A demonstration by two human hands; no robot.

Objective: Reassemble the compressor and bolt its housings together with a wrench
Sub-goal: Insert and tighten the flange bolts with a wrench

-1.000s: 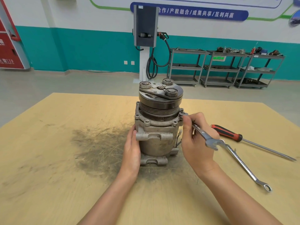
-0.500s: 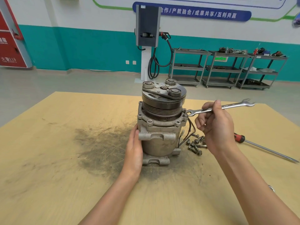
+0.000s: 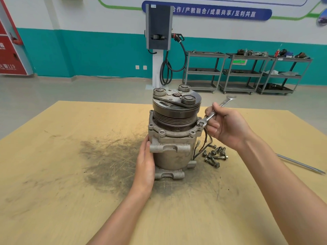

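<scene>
The compressor [image 3: 174,133] stands upright on its mounting feet near the middle of the wooden table [image 3: 53,174], pulley end up, on a dark, scuffed patch of the board. The left hand [image 3: 146,163] lies flat against the compressor's left side, fingers straight, pressed to the housing just below the flange. The right hand [image 3: 224,126] grips the shank of a wrench [image 3: 212,114], fingers curled round it; the ring end sits on a bolt head at the right edge of the flange, right under the pulley rim, and the open-jaw end points up and to the far right, over the far edge of the table. The handle runs close past the pulley's right side, with free air to its right.

A small heap of loose bolts [image 3: 215,155] lies on the board just right of the compressor's base, below the right wrist, beside dark wires [image 3: 203,145] hanging from the housing. A thin steel shaft [image 3: 300,164] lies farther right, reaching toward the table's right edge, its near end hidden by the right forearm. The table runs broad and bare-topped to the left and near sides. Beyond the far edge are open floor, a wall charger [image 3: 158,26] on a white post and grey shelf carts [image 3: 247,73].
</scene>
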